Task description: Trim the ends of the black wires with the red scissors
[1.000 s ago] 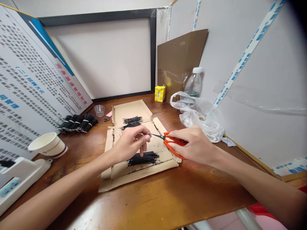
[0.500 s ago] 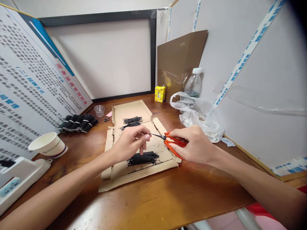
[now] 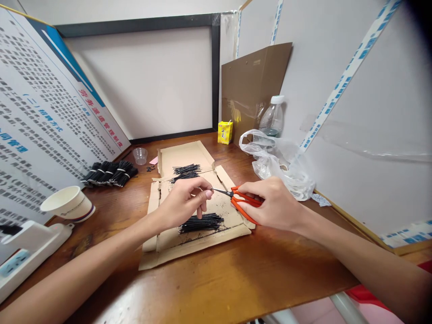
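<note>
My right hand point(image 3: 270, 202) is wrapped round the red handles of small black-bladed scissors point(image 3: 238, 196). The scissors' tips point left and reach the fingertips of my left hand point(image 3: 185, 200). Thumb and forefinger of that hand are pinched together; whatever lies between them is too small or hidden to make out. Beneath both hands is a flattened cardboard box point(image 3: 189, 155). On it, a near pile of thin black wire-like strands point(image 3: 202, 222) lies partly behind my left hand. A smaller pile of black strands point(image 3: 186, 171) lies farther back. Dark scraps dot the cardboard.
Tied black bundles point(image 3: 110, 173), a clear plastic cup point(image 3: 140, 155), a paper cup point(image 3: 69, 203) and a power strip point(image 3: 37, 252) are on the left. A yellow box point(image 3: 224, 132), a bottle point(image 3: 272, 117) and a plastic bag point(image 3: 286, 173) stand behind and right, near the partition walls.
Almost nothing differs. Both hands and the scissors stay in nearly the same place, with the tips still at my left fingertips.
</note>
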`<state>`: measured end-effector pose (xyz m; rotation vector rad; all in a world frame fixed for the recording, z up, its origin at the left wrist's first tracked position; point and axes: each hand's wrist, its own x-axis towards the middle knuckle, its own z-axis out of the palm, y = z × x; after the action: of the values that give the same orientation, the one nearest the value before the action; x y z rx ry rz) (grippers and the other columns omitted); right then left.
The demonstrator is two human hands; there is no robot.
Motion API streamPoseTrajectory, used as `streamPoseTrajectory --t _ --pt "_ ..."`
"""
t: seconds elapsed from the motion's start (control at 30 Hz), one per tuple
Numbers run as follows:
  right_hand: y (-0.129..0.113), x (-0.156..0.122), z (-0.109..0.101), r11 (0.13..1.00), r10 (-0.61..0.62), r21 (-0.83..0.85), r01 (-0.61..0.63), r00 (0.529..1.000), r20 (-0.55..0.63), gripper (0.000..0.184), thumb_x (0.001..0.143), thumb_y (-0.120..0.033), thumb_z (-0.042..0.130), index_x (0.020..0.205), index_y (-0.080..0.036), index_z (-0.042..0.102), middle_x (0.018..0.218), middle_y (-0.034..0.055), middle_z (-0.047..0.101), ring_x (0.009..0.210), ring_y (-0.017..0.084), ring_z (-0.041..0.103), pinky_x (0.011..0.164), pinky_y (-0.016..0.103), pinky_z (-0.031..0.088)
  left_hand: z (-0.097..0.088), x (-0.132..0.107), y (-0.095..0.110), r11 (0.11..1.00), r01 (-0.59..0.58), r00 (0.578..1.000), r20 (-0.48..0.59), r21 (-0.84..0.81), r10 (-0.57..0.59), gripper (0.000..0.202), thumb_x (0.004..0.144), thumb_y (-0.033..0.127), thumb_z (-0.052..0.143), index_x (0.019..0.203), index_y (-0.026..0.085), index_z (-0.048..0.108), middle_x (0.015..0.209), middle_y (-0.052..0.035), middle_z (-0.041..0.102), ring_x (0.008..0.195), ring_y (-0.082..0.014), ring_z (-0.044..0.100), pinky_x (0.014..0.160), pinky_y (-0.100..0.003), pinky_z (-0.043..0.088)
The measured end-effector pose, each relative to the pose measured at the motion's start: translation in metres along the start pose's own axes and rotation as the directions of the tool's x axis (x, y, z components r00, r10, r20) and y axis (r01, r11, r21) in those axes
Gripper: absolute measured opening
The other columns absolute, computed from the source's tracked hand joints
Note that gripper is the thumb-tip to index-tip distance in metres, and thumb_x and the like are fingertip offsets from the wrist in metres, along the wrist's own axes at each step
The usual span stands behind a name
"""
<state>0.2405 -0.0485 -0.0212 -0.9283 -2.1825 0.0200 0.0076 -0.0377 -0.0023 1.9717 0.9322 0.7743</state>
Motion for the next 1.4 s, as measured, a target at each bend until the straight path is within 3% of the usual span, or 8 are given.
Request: streamPoseTrajectory --t 0.23,0.83,1.17,1.4 --pt "0.0015 -0.002 0.0014 0.997 -0.053 -0.059 0.052 0.998 -0.016 0.023 0.082 -0.022 0.052 0.071 -0.014 0.071 0.049 -0.0014 0.058 0.042 0.008 0.041 0.046 0.024 0.029 0.0005 0.0017 0.0006 1.0 -0.005 1.0 0.002 0.002 0.005 0.014 0.091 0.024 0.052 0.083 0.013 0.055 0.057 -0.0003 0.06 0.042 -0.009 0.058 0.041 -0.017 0.045" --pt "0.0009 -0.0002 -0.0013 1.0 0.014 -0.004 -0.014 1.0 0.028 0.019 0.079 -0.025 0.054 0.073 -0.015 0.069 0.049 -0.0018 0.054 0.042 0.008 0.039 0.047 0.025 0.027 0.0007 0.0007 0.003 1.0 -0.004 1.0 -0.01 0.03 0.005 0.016 0.091 0.024 0.052 0.084 0.011 0.059 0.059 -0.001 0.059 0.044 -0.0081 0.057 0.042 -0.016 0.046" --pt "0.0043 -0.001 0.0002 0.995 -0.051 -0.089 0.05 0.999 -0.011 0.025 0.084 -0.024 0.051 0.07 -0.015 0.069 0.052 0.0003 0.061 0.044 0.009 0.047 0.048 0.025 0.029 0.0006 0.0021 0.0018 1.0 -0.003 1.0 -0.003 0.025 0.003 0.017 0.092 0.024 0.051 0.084 0.011 0.059 0.06 -0.0014 0.059 0.045 -0.008 0.057 0.042 -0.016 0.047" --pt "0.0011 0.0004 -0.002 0.999 -0.017 -0.033 0.017 1.0 0.004 0.018 0.077 -0.022 0.054 0.073 -0.015 0.069 0.047 -0.0027 0.053 0.041 0.008 0.039 0.047 0.024 0.028 -0.0003 0.0014 0.0028 1.0 0.007 1.0 0.002 0.011 -0.007 0.018 0.092 0.025 0.051 0.085 0.011 0.059 0.06 -0.0011 0.059 0.045 -0.0082 0.057 0.043 -0.017 0.048"
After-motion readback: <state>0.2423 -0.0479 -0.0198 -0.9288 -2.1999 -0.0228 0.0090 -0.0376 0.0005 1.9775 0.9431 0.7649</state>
